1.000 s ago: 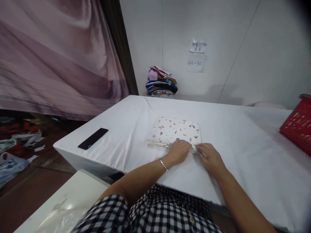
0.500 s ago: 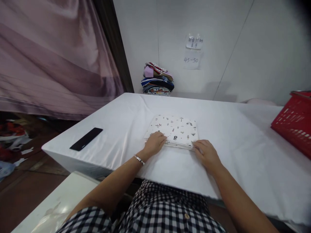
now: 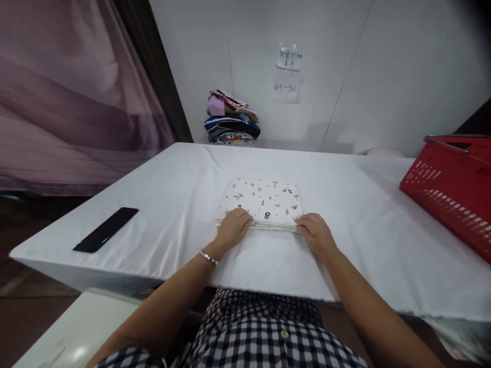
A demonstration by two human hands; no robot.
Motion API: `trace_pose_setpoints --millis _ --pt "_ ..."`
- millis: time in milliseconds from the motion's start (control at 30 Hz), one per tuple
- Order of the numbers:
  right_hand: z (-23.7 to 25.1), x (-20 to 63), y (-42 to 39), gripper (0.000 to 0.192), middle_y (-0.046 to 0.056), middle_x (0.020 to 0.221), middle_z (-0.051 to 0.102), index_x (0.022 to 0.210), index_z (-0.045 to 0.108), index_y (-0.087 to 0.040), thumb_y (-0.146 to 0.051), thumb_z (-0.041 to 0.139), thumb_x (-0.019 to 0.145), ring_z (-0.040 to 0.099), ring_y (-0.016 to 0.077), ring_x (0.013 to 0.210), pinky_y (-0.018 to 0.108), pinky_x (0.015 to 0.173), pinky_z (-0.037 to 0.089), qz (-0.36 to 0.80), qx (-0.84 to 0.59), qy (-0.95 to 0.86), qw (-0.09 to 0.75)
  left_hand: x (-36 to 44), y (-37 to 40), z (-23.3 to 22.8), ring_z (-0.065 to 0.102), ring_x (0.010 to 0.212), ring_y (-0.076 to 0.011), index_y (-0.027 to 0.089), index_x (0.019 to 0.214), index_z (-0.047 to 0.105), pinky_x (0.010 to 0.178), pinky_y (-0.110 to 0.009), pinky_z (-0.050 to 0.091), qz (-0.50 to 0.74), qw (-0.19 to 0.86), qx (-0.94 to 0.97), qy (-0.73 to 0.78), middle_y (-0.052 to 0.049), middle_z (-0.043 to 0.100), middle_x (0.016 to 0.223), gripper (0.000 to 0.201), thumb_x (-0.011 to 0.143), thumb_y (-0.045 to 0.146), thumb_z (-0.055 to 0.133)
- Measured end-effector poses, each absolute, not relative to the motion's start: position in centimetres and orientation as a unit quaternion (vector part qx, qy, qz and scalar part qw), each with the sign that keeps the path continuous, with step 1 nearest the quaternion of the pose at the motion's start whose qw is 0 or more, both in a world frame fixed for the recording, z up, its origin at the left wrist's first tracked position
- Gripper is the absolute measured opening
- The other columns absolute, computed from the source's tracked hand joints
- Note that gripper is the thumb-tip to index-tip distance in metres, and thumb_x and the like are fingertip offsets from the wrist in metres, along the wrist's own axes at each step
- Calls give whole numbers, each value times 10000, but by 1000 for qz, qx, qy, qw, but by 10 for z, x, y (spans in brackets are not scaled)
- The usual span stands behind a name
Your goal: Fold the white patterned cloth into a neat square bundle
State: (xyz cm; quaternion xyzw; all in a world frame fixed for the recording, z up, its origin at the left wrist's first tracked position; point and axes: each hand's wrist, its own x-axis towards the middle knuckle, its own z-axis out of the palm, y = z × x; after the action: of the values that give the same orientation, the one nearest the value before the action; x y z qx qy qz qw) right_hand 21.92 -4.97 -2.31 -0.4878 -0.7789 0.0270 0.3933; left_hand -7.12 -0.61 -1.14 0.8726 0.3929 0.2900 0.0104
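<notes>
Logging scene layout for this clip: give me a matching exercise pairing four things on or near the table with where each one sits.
Things:
1. folded patterned cloth
2. black phone
3. red basket
4. stack of folded clothes

Places:
A. far edge, against the wall
B. right side of the table
C. middle, under both hands' fingertips
D. near the left corner

Pairs: 1-C, 2-D, 3-B, 4-A. The left hand and right hand rest on the cloth's near edge.

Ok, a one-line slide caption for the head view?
Left hand and right hand rest on the near edge of a folded white printed cloth on a white-covered table.
</notes>
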Motion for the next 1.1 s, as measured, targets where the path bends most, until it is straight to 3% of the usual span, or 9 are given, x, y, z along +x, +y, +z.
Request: trace_pose_setpoints --millis 400,600,900,1100 --pt "-23 221 -50 164 50 934 627 893 628 -229 -191 471 865 525 213 933 397 806 424 5 -488 -795 362 -73 -7 -11 515 838 -182 182 888 611 731 -336 416 285 -3 880 379 -54 604 868 177 899 249 447" --pt "-19 217 -53 240 70 990 611 1065 611 -237 -285 529 844 512 239 973 411 824 399 -20 -496 -814 302 -72 -2 -12 511 841 -185 206 1027 615 719 -335 415 267 0 888 373 -56 591 894 239 875 350 499" --pt "-16 217 -48 184 34 907 643 942 658 -271 -205 500 874 514 210 928 397 834 347 -86 -507 -812 276 -67 1 -18 475 773 -166 219 882 640 692 -313 366 257 -23 897 359 -36 578 826 209 907 284 443" --pt "-19 217 -50 201 27 894 642 928 661 -277 -199 481 882 515 208 915 389 823 350 -87 -496 -823 264 -74 -2 -14 497 813 -169 211 935 632 729 -319 391 251 -4 900 357 -42 582 854 216 912 272 426"
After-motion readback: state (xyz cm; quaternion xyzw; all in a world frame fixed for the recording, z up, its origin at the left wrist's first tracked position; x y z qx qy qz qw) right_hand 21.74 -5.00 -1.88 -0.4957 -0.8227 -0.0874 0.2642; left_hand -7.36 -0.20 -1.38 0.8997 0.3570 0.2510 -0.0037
